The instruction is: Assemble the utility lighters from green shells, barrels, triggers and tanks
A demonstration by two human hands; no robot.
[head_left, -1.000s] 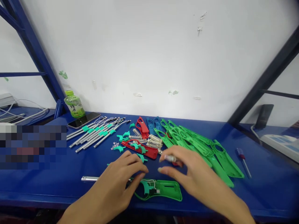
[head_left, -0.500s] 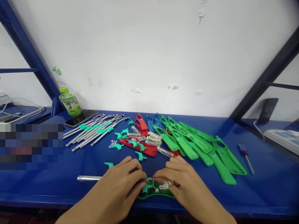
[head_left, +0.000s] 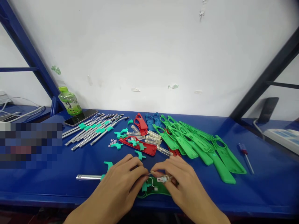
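Observation:
A green shell [head_left: 161, 189] lies near the table's front edge, with a teal piece [head_left: 145, 186], a small white-and-black part and a thin wire in it. Over its left end, my left hand [head_left: 127, 179] has thumb and fingers pinched on something too small to make out. My right hand [head_left: 178, 180] is closed just to the right, fingertips almost touching the left ones, with a small clear and metallic part [head_left: 164, 179] between its fingers. From under my left hand a silver tube [head_left: 88, 177] sticks out to the left.
Behind lie red shells [head_left: 149, 148], clear parts [head_left: 153, 140], teal pieces [head_left: 140, 155] and green shells [head_left: 187, 143]. Silver tubes [head_left: 93, 132], a phone [head_left: 81, 117] and a bottle [head_left: 70, 102] sit back left. A screwdriver [head_left: 245, 154] lies at right.
My fingertips have risen slightly off the shell and come closer together. The clear part in my right hand has lifted a little. More of the teal piece at the tube shows beside my left hand.

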